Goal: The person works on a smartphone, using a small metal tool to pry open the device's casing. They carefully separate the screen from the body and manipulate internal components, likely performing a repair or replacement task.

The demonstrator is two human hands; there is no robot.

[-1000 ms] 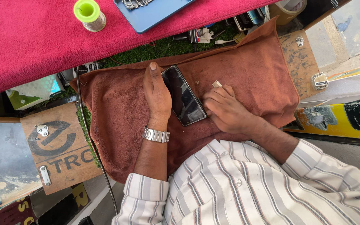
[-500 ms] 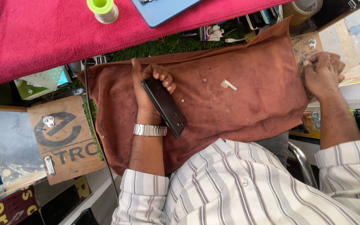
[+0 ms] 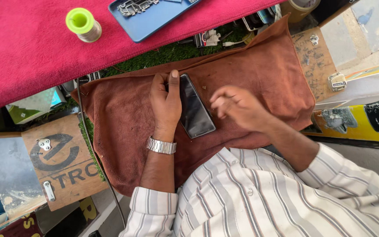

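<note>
A black smartphone lies screen-up on a brown cloth spread over my lap. My left hand grips the phone along its left edge, thumb up near the top corner; a metal watch sits on that wrist. My right hand hovers just right of the phone, fingers curled together and blurred. Whether it pinches anything small is unclear.
A red cloth covers the bench above, with a green-capped spool and a blue tray of small parts. Cables and small bits lie in the gap near the green mat. A wooden box stands at left, another board at right.
My right hand came back from the far right edge to beside the phone. My left hand laid the phone flatter on the brown cloth and shifted it slightly right.
</note>
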